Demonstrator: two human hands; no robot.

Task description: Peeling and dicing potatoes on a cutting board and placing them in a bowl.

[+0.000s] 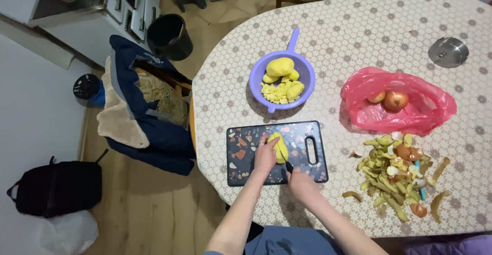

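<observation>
A peeled yellow potato (pixel 280 148) lies on a dark speckled cutting board (pixel 241 152) at the near edge of the table. My left hand (pixel 265 155) presses on the potato's left side, fingers curled over it. My right hand (pixel 300 183) grips a knife (pixel 286 161) whose blade rests against the potato. Behind the board stands a purple colander (pixel 307 71) holding whole peeled potatoes and diced pieces.
A red plastic bag (pixel 430 111) with onions lies to the right. A heap of peelings (pixel 394 175) sits near the table's front right. A metal lid (pixel 448 51) rests far right. A chair draped with a jacket (pixel 143 106), a black bucket (pixel 170 35) and a black bag (pixel 56 187) stand left.
</observation>
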